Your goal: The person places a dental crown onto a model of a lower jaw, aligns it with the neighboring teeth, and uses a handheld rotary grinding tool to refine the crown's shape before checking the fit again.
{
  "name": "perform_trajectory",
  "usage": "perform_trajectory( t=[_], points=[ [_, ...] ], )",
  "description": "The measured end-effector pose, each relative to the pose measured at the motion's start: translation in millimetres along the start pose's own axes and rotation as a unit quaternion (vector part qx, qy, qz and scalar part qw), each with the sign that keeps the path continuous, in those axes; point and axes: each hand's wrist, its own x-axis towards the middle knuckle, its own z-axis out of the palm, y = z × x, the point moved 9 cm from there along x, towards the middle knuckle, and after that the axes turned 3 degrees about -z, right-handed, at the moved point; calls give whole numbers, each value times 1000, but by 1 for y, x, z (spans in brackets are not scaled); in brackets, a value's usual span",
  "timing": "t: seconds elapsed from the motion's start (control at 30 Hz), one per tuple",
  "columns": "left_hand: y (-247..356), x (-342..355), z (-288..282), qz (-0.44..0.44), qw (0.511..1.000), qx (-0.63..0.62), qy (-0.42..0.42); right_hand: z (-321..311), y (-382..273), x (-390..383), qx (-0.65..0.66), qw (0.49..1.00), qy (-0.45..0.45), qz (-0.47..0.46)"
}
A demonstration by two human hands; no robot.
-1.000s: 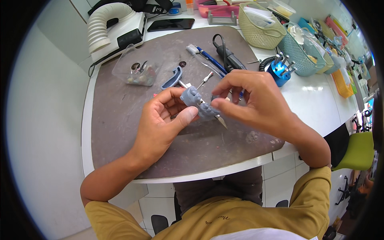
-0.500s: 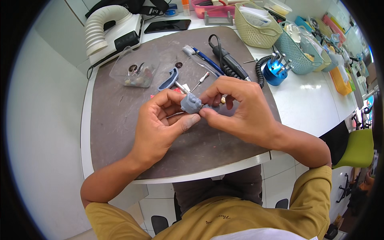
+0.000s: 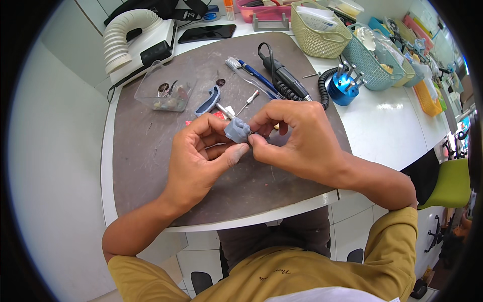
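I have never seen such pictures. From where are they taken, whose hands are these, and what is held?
No machine: these are one person's bare left hand and right hand, seen from a fisheye camera worn on the head. On the brown-grey mat lie a clear plastic box, a curved blue-grey piece and a black cylindrical handpiece. The left hand holds a small blue-grey moulded piece; the right hand is at its edge, its exact grip unclear.
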Motion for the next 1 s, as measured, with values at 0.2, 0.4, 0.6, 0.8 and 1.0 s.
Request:
perform_trajectory(
  t=[0.2, 0.4, 0.6, 0.8, 1.0],
  points=[
    [2, 0, -1, -3, 1000, 21, 6, 2, 3, 2, 16, 999, -15, 32],
    [-3, 1, -7, -1, 999, 30, 27, -13, 11, 10, 26, 998, -1, 56],
    [-2, 6, -21, 15, 998, -2, 64, -47, 12, 24, -331, 942, -40, -45],
    [-2, 7, -20, 18, 998, -6, 59, -37, -2, 17, -385, 915, -64, -99],
    [0, 6, -20, 15, 998, -32, 61, -9, 9, 8, -285, 934, -198, -83]
  ],
)
